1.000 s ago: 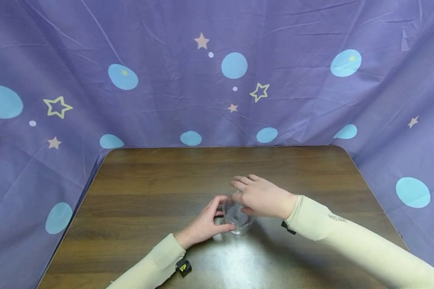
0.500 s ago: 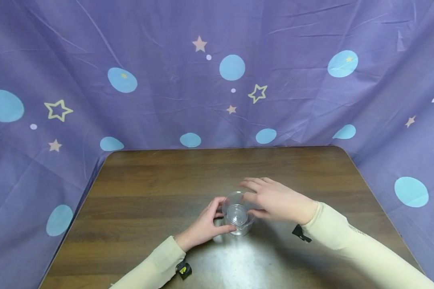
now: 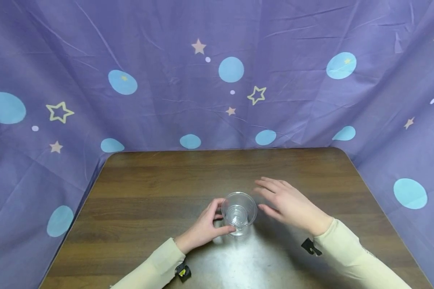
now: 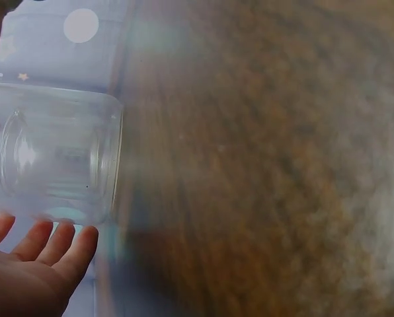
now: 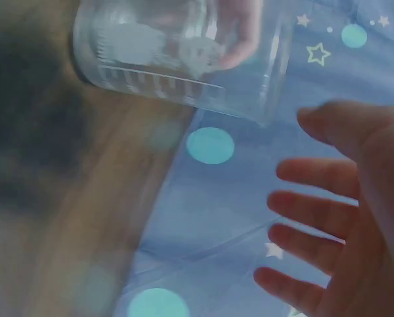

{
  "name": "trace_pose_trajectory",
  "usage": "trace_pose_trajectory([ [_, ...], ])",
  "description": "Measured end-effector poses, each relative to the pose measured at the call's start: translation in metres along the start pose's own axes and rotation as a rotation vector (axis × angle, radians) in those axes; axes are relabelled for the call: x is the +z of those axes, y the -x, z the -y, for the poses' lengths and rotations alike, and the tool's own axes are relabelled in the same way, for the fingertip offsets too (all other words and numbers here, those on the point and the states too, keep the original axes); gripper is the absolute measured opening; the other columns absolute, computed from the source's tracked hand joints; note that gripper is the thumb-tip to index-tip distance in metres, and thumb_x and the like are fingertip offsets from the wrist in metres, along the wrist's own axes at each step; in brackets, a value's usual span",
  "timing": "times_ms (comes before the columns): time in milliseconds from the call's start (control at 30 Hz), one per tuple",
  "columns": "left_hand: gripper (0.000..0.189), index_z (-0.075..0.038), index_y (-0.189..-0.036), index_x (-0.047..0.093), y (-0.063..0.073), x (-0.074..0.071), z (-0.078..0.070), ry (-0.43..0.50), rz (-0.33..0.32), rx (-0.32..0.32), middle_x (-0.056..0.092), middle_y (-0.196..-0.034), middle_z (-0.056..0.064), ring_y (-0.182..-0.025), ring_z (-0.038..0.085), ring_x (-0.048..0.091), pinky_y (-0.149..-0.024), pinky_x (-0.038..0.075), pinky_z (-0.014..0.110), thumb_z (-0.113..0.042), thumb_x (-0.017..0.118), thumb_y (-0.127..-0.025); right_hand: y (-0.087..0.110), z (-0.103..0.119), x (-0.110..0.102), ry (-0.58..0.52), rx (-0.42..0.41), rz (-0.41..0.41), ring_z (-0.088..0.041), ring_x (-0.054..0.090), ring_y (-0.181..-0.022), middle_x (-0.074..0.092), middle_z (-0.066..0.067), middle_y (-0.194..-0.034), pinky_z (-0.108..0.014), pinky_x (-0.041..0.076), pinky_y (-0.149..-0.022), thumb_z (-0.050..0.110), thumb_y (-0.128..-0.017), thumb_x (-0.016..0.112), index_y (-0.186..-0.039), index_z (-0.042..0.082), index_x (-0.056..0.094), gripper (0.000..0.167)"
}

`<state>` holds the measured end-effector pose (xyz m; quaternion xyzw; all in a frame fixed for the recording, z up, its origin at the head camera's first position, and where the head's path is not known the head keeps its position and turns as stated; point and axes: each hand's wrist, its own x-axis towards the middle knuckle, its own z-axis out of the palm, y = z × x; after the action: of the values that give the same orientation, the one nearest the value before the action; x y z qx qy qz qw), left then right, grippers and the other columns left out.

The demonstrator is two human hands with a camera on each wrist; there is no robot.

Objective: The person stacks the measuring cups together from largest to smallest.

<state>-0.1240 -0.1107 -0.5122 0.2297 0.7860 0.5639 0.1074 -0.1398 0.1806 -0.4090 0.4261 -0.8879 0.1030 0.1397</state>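
A clear glass beaker (image 3: 251, 212) stands upright on the wooden table, a little right of the middle. Printed white marks and graduation lines show on its side in the right wrist view. Through the beaker wall (image 4: 58, 142) in the left wrist view I see what looks like a smaller clear vessel inside. My left hand (image 3: 204, 226) holds the beaker from the left, thumb in front and fingers round the far side. Just to the right, my right hand (image 3: 291, 206) is apart from the beaker, fingers spread and holding nothing.
The brown wooden tabletop (image 3: 148, 180) reaches back to a purple curtain (image 3: 159, 80) with stars and blue dots. That curtain also hangs along the left and right sides. A bright light reflection lies in front of the beaker.
My right hand has drawn away from the beaker's mouth to the right, its fingers now apart from the rim. The left hand and the beaker stay where they were.
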Motion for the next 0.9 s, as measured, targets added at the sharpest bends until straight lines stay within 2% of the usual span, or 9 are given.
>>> trace_pose_trajectory([
  [167, 0.077, -0.01, -0.143, 0.044, 0.001, 0.0, 0.0, -0.01, -0.002, -0.003, 0.055, -0.14, 0.012, -0.129, 0.03, 0.057, -0.106, 0.055, 0.035, -0.025, 0.089, -0.083, 0.013, 0.001, 0.015, -0.019, 0.089, -0.029, -0.042, 0.05, -0.14, 0.058, -0.02, -0.148, -0.061, 0.047, -0.11, 0.037, -0.099, 0.069, -0.139, 0.001, 0.064, 0.053],
  [333, 0.075, -0.009, -0.142, 0.045, 0.001, 0.0, 0.001, -0.02, -0.008, 0.007, 0.056, -0.138, 0.013, -0.128, 0.031, 0.058, -0.105, 0.056, 0.034, -0.024, 0.089, -0.083, 0.023, 0.002, 0.033, -0.004, 0.144, -0.096, -0.043, 0.047, -0.142, 0.055, -0.021, -0.151, -0.062, 0.045, -0.111, 0.044, -0.103, 0.061, -0.14, 0.002, 0.062, 0.057],
  [600, 0.076, -0.011, -0.143, 0.044, 0.002, 0.001, 0.003, 0.016, -0.004, -0.024, 0.055, -0.138, 0.015, -0.125, 0.031, 0.061, -0.103, 0.056, 0.035, -0.026, 0.089, -0.084, 0.033, 0.005, 0.055, 0.025, 0.243, -0.203, -0.045, 0.043, -0.144, 0.054, -0.022, -0.151, -0.064, 0.036, -0.117, 0.039, -0.108, 0.05, -0.139, 0.002, 0.064, 0.051],
  [900, 0.076, -0.01, -0.143, 0.044, 0.001, 0.001, 0.001, 0.008, 0.001, -0.022, 0.055, -0.139, 0.014, -0.126, 0.031, 0.06, -0.103, 0.056, 0.033, -0.024, 0.089, -0.084, 0.04, 0.004, 0.068, 0.106, 0.425, -0.251, -0.051, 0.028, -0.15, 0.042, -0.026, -0.158, -0.069, 0.026, -0.119, 0.064, -0.107, 0.031, -0.145, 0.006, 0.059, 0.075],
])
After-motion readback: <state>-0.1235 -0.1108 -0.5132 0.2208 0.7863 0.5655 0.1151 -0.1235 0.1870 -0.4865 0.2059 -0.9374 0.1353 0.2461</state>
